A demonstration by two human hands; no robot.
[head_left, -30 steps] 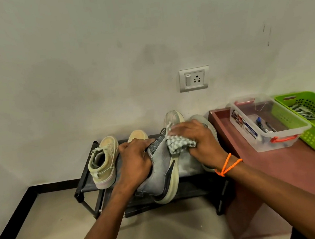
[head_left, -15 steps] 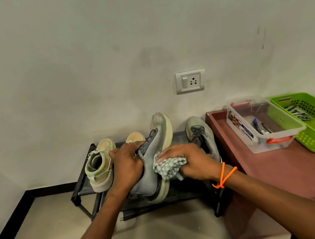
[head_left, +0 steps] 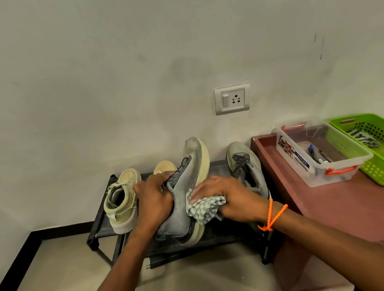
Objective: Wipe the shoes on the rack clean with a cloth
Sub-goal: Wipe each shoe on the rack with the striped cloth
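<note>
A grey running shoe is tipped on its side above the black shoe rack, toe toward the wall. My left hand grips its collar and laces. My right hand presses a crumpled green-and-white checked cloth against the shoe's side near the heel. The matching grey shoe stands upright on the rack to the right. A beige high-top shoe stands at the rack's left; its partner's toe shows behind my left hand.
A reddish-brown table adjoins the rack on the right, carrying a clear plastic box with pens and a green perforated basket. A wall socket sits above the shoes. Pale floor tiles lie in front.
My right hand with the cloth has slid down the grey shoe's side, from near the toe to the heel area. The right-hand grey shoe has come into view.
</note>
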